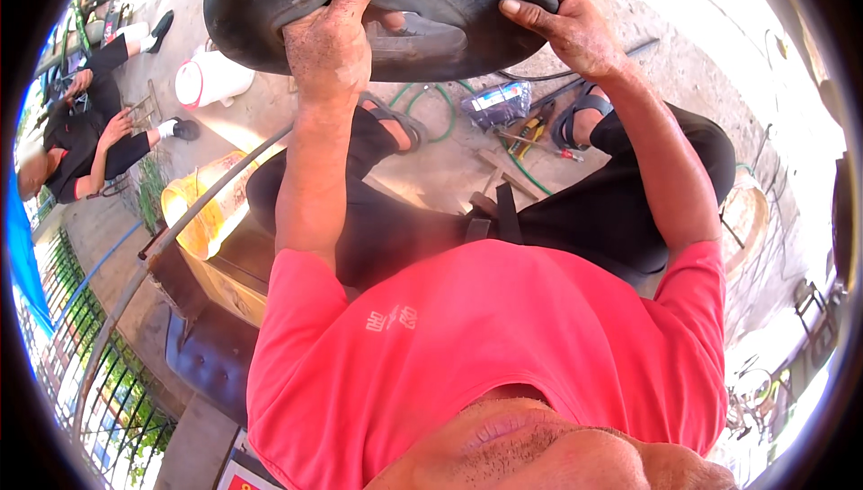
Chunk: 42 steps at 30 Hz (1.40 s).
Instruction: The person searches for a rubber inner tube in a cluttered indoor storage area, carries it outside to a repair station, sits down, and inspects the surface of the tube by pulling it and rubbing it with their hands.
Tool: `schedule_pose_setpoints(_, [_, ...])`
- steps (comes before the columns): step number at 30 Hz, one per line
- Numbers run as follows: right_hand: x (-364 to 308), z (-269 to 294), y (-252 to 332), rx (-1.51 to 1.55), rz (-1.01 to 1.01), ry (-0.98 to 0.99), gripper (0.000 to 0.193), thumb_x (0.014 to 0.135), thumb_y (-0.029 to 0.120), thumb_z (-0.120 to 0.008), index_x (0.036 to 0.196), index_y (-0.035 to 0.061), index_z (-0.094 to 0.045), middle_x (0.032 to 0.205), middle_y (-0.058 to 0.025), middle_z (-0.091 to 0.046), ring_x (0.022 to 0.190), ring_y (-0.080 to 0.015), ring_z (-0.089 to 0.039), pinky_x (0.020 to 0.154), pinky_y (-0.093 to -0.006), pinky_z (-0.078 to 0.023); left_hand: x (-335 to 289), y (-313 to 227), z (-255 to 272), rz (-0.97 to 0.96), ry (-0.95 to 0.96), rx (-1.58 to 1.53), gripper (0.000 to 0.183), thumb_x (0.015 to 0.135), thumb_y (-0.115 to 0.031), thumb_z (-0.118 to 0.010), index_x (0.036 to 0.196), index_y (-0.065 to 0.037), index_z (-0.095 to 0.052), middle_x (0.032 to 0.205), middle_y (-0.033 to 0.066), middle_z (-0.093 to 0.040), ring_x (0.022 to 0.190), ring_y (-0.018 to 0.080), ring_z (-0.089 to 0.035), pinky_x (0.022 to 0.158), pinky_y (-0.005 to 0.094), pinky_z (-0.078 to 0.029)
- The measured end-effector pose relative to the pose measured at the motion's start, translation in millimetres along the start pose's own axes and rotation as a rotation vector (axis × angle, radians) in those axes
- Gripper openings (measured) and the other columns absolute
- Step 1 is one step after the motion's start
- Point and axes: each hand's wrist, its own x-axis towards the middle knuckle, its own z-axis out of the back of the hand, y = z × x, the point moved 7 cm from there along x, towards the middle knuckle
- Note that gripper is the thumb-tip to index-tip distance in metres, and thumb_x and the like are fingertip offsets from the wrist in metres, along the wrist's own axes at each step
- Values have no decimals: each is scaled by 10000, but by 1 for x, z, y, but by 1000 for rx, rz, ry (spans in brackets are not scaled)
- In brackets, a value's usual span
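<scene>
A black rubber inner tube (256,18), rounded and puffed out, is held up in front of me at the top of the view, partly cut off by its edge. My left hand (333,45) grips its left part, thumb laid over the rubber and fingers hidden behind it. On the right side my right hand (568,30) pinches the tube's edge, with the thumb on top. Through the ring's opening a grey shape shows, which I cannot make out. Below the tube, on the ground between my feet, lie a clear-wrapped dark package (497,104) and several yellow-handled hand tools (529,138).
A green hose (440,121) curls over the concrete by my feet. A white bucket (214,79) lies to the left, nearer a yellow bucket (200,211) beside a metal rail. Another person (85,135) sits at the far left. A pale round container (744,220) stands on the right.
</scene>
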Motion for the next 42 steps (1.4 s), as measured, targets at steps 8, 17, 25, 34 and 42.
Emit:
schedule_pose_setpoints(8, [12,13,-2,79,30,-77,340,1003,342,-636,1116,24,-672,944,23,-678,865,-65,-605,804,-248,-501,2,26,-12,34,259,-522,146,863,-100,-778,946,13,-739,879,45,-740,728,148,-683,763,260,-539])
schedule_pose_setpoints(17, [11,13,-2,114,-23,-71,336,999,330,-641,1115,16,-671,991,8,-684,898,-75,-621,822,-259,-514,-2,28,-19,-69,336,-484,403,841,-184,-816,1151,39,-685,1055,90,-719,929,167,-680,860,292,-532])
schedule_pose_setpoints(25, [8,13,2,112,-88,-90,373,991,360,-647,1123,12,-666,959,11,-669,873,-71,-602,796,-251,-503,-3,5,-14,59,186,-264,364,872,-92,-719,1209,3,-620,1122,68,-657,988,199,-617,894,322,-504])
schedule_pose_setpoints(34, [9,14,-4,63,-113,-109,377,993,367,-642,1131,16,-667,972,9,-671,882,-74,-601,809,-255,-500,-5,7,-20,106,155,-402,325,890,-85,-672,1199,3,-624,1117,75,-656,1002,202,-625,894,324,-511])
schedule_pose_setpoints(42, [9,17,-7,136,-11,-98,341,1001,338,-635,1131,25,-670,969,16,-671,881,-64,-599,818,-248,-499,-13,13,-32,315,218,-629,310,928,-144,-630,1196,11,-621,1130,87,-653,999,205,-635,859,323,-534])
